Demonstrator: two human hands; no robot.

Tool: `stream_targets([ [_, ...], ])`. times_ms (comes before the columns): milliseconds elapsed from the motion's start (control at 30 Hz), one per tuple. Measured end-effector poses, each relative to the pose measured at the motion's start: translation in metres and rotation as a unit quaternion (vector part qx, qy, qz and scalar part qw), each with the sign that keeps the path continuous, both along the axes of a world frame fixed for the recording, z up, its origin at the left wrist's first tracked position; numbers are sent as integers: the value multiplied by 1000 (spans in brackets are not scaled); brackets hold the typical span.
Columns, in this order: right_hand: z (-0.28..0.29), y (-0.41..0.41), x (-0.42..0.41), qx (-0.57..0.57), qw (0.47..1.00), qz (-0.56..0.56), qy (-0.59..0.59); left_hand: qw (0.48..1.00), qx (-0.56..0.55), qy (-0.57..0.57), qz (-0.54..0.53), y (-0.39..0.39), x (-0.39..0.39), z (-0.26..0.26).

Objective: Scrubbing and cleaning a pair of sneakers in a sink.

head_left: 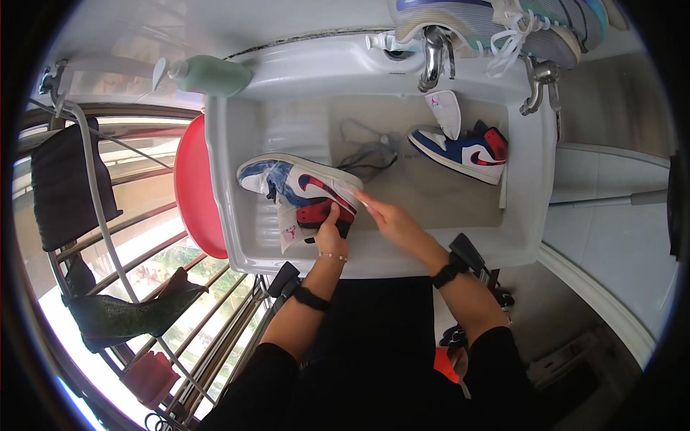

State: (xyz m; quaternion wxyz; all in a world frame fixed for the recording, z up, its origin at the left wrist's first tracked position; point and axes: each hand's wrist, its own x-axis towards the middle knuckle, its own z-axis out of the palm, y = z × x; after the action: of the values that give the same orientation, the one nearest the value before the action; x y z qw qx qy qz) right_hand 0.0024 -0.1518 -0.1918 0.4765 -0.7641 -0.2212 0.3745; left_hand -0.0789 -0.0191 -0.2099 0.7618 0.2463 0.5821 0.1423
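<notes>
My left hand (332,235) grips the red heel collar of a white, blue and red high-top sneaker (318,186), which lies on its side over the ribbed left part of a white sink (539,178). At the heel, my right hand (391,215) holds a slim, blurred object, perhaps a brush, against the sole edge. A matching sneaker (469,153) lies at the right of the basin in cloudy water, with a white shoe tongue (446,112) beside it. Dark and pale laces (372,159) are under the water between the shoes.
Chrome faucets (433,59) jut over the sink's back edge, near pale sneakers with white laces (509,40). A green pump bottle (213,75) lies at the back left corner. A red basin (199,188) stands against the left side. Cloths (75,183) hang by the window bars.
</notes>
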Motion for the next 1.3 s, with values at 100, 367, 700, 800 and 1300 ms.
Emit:
stream_targets([
  [100,-4,-2,-4,31,999,-1,-16,1000,4,2,1,3,0,1],
  [367,16,5,1,50,996,-1,-75,999,39,-17,-5,1,-8,17],
  [700,57,21,-4,-12,997,63,-44,994,108,-14,0,9,-29,30],
  [800,62,73,9,-13,995,78,-65,990,142,6,-14,11,-31,29],
  [1300,60,110,7,-72,984,105,-123,987,155,34,-15,12,-31,24],
])
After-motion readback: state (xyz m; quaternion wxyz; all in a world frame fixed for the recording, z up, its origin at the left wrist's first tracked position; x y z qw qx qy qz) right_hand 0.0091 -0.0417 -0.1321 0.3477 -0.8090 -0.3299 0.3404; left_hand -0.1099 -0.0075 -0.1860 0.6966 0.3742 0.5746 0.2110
